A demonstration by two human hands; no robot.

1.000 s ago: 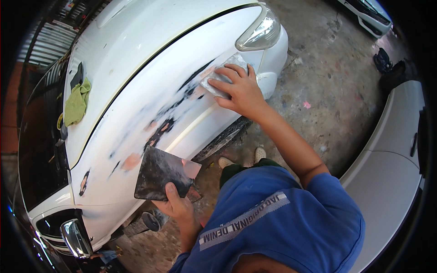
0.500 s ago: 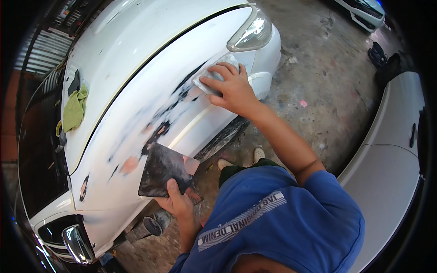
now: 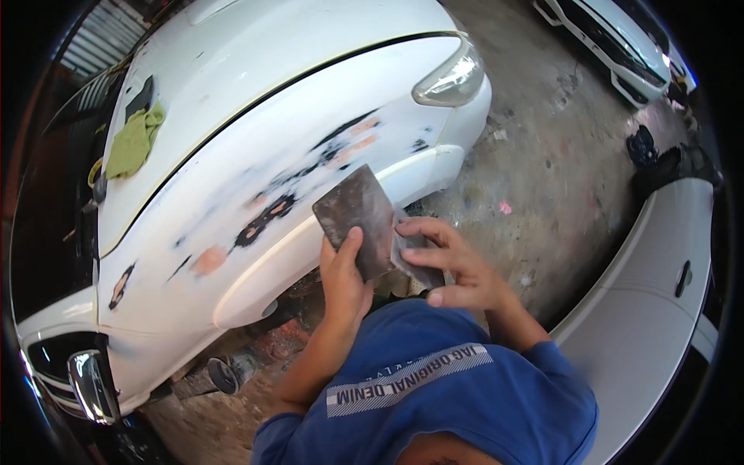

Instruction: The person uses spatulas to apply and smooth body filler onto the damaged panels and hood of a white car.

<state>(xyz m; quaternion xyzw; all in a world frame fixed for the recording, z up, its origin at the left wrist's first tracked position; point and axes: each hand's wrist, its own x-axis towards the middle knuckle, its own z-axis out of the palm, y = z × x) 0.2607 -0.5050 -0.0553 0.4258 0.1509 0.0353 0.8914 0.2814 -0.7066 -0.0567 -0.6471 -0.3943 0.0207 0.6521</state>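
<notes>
My left hand (image 3: 343, 277) grips a dark, smeared flat board (image 3: 355, 203) from below, with the thumb on its face. At the board's right edge, my right hand (image 3: 457, 263) has its fingers around a thin grey putty spreader (image 3: 415, 266). The spreader touches or nearly touches the board; fingers hide part of it. Beyond both hands is the white car's front fender (image 3: 298, 101), sanded in patches. Bare black spots (image 3: 265, 222) and a pinkish filler patch (image 3: 209, 260) show on it.
A green cloth (image 3: 135, 143) lies by the windscreen. The headlight (image 3: 452, 77) is at the car's far corner, the chrome mirror (image 3: 93, 384) at lower left. A round dark can (image 3: 225, 375) rests on the floor. A silver car (image 3: 643, 287) stands on the right, a white one (image 3: 608, 46) far right.
My right hand has come away from the fender, back toward me, bringing the spreader to the board. My left hand has raised the board and shifted it right.
</notes>
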